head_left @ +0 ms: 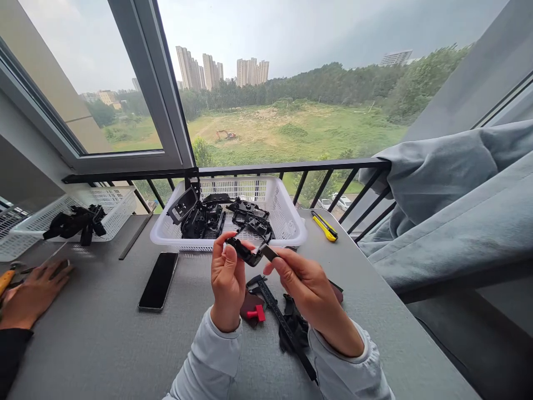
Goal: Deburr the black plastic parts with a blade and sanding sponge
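My left hand [227, 280] pinches a black plastic frame part [249, 251] between thumb and fingers. My right hand [308, 286] grips a flat dark strip [268, 253] at the frame's lower edge. Below my hands lie a black caliper [280, 316] and a red-handled piece [255, 314]. Behind them, a white plastic basket [287, 222] holds several black plastic parts [200, 218]. A black smartphone [159, 280] lies face up to the left of my left hand.
A co-worker's hand [35, 294] rests at the left near an orange-handled tool [6, 280]. Another white basket [112, 208] holds black parts. A yellow utility knife [323, 225] lies on the grey table [83, 344]. A black railing [291, 165] and grey curtain [453, 211] stand beyond.
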